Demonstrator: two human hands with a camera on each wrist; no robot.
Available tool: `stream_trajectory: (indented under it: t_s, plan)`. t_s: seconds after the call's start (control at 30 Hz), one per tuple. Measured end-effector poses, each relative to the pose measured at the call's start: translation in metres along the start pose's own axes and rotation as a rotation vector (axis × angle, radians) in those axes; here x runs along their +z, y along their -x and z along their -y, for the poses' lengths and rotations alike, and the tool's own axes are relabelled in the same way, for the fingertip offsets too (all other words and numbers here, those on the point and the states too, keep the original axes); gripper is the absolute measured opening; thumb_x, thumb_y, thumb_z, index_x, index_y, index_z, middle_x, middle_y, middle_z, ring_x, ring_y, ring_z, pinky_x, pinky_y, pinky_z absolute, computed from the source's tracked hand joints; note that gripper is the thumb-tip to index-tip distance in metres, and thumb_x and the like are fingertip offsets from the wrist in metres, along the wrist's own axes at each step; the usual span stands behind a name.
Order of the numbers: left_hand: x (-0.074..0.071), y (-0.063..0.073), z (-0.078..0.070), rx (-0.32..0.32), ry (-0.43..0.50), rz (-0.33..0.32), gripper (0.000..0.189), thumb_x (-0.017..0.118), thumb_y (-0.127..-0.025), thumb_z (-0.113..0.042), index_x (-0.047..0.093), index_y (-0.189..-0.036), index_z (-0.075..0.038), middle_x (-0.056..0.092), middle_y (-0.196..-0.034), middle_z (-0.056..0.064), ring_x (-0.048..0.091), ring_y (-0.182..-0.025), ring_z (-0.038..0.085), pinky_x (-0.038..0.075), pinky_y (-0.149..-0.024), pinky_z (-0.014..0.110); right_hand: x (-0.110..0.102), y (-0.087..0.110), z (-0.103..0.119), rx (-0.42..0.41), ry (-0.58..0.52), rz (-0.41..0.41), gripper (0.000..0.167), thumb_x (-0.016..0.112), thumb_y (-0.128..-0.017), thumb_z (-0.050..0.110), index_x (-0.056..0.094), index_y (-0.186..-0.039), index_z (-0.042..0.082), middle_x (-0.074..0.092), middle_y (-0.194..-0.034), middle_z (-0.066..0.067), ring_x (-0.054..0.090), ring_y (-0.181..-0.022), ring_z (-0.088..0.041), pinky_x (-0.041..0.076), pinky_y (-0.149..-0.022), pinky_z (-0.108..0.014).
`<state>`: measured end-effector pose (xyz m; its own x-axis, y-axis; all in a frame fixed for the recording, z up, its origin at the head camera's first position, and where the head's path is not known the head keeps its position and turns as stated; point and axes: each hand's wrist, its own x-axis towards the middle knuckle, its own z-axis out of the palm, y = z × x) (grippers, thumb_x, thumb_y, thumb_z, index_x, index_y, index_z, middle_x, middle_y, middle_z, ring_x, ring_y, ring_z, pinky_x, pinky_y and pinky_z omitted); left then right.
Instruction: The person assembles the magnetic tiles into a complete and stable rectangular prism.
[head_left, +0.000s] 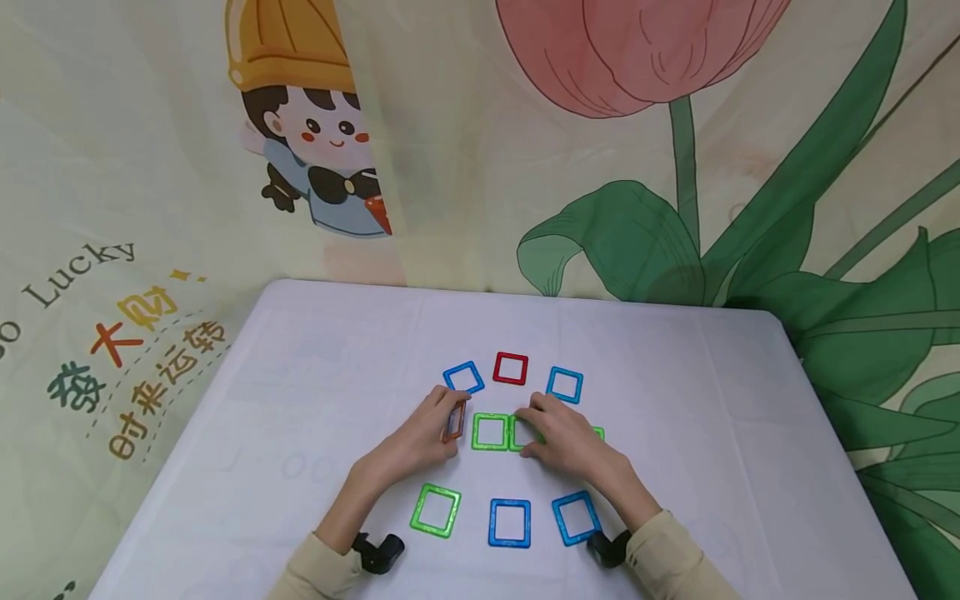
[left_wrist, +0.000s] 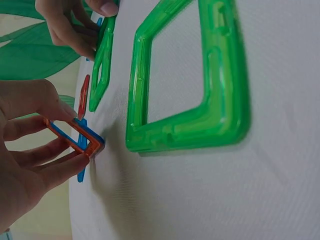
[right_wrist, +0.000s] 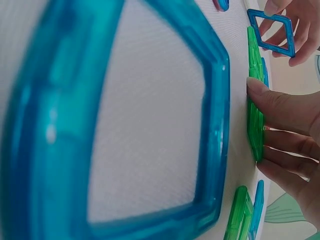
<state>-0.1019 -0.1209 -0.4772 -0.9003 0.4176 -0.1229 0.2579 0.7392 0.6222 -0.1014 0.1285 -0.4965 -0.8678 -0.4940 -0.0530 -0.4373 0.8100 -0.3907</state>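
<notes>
My left hand (head_left: 422, 429) pinches a square magnetic tile (left_wrist: 94, 145) between thumb and fingers, tilted up off the white table. One side of it looks orange-red in the left wrist view; the right wrist view shows blue. Just right of it lies a green square tile (head_left: 491, 416), edge to edge with a second green tile (head_left: 512, 433). My right hand (head_left: 562, 433) grips that second tile, thumb on the near edge and fingers on the far edge, partly covering it. A third green tile (head_left: 600, 433) shows beyond the right hand, mostly hidden.
Behind the hands lie a blue tile (head_left: 447, 380), a red tile (head_left: 511, 355) and another blue tile (head_left: 564, 371). Nearer me are a green tile (head_left: 422, 505), a blue tile (head_left: 492, 523) and a tilted blue tile (head_left: 559, 522). A printed cloth (head_left: 450, 167) hangs behind the table (head_left: 315, 367).
</notes>
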Motion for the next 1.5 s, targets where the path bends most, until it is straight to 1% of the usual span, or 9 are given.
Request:
stream_trajectory:
  t_s: [0.27,0.4,0.53,0.67,1.0,1.27,1.5]
  plan:
    - [0.003,-0.001,0.002,0.011,0.041,-0.013,0.066,0.073,-0.083,0.007,0.051,-0.144,-0.004,0.054,-0.134,0.011,0.053,-0.111,0.026,0.052,-0.087,0.034,-0.001,0.0,0.0,-0.005,-0.002,0.001,0.055,0.088,-0.082,0.029,0.07,-0.131,0.01,0.062,-0.107,-0.001,0.053,-0.095,-0.014,0.054,-0.082,-0.028]
    - [0.004,-0.002,0.001,0.017,0.07,-0.012,0.066,0.074,-0.083,0.007,0.051,-0.145,-0.004,0.054,-0.134,0.011,0.055,-0.112,0.027,0.054,-0.093,0.038,-0.001,0.001,0.001,-0.003,-0.003,0.0,0.055,0.088,-0.082,0.03,0.071,-0.131,0.011,0.062,-0.108,-0.001,0.053,-0.096,-0.014,0.054,-0.082,-0.028]
    - [0.006,-0.002,0.001,0.031,0.09,-0.013,0.067,0.076,-0.084,0.006,0.05,-0.144,-0.003,0.053,-0.136,0.012,0.057,-0.118,0.028,0.056,-0.1,0.042,-0.001,0.0,0.001,0.003,0.002,0.002,0.056,0.088,-0.082,0.03,0.07,-0.132,0.012,0.062,-0.109,-0.001,0.053,-0.097,-0.014,0.055,-0.083,-0.028]
    - [0.008,-0.003,0.001,0.038,0.113,-0.005,0.068,0.076,-0.084,0.007,0.049,-0.145,-0.003,0.053,-0.137,0.012,0.058,-0.124,0.028,0.055,-0.102,0.043,-0.001,0.0,0.001,0.006,0.007,0.002,0.056,0.088,-0.082,0.031,0.07,-0.132,0.012,0.062,-0.108,-0.001,0.053,-0.097,-0.014,0.054,-0.082,-0.028]
    - [0.013,-0.005,0.001,0.031,0.177,0.0,0.068,0.074,-0.084,0.009,0.047,-0.145,-0.004,0.051,-0.14,0.013,0.056,-0.126,0.029,0.053,-0.104,0.042,-0.001,0.002,0.0,-0.001,0.0,-0.003,0.056,0.088,-0.082,0.03,0.07,-0.131,0.012,0.063,-0.109,-0.001,0.053,-0.097,-0.013,0.055,-0.083,-0.027]
    - [0.014,-0.008,-0.002,0.04,0.203,0.015,0.068,0.073,-0.085,0.008,0.045,-0.146,-0.002,0.051,-0.142,0.015,0.056,-0.127,0.028,0.052,-0.104,0.039,-0.001,0.002,-0.001,0.01,-0.007,-0.001,0.057,0.089,-0.081,0.029,0.07,-0.132,0.012,0.063,-0.111,-0.001,0.053,-0.098,-0.014,0.055,-0.084,-0.027]
    - [0.015,-0.009,0.0,0.05,0.202,0.008,0.066,0.073,-0.085,0.007,0.045,-0.145,-0.002,0.051,-0.142,0.016,0.056,-0.126,0.028,0.052,-0.104,0.041,-0.001,0.001,-0.001,0.005,-0.003,-0.001,0.056,0.088,-0.082,0.029,0.07,-0.132,0.012,0.063,-0.112,-0.001,0.054,-0.099,-0.014,0.055,-0.085,-0.028]
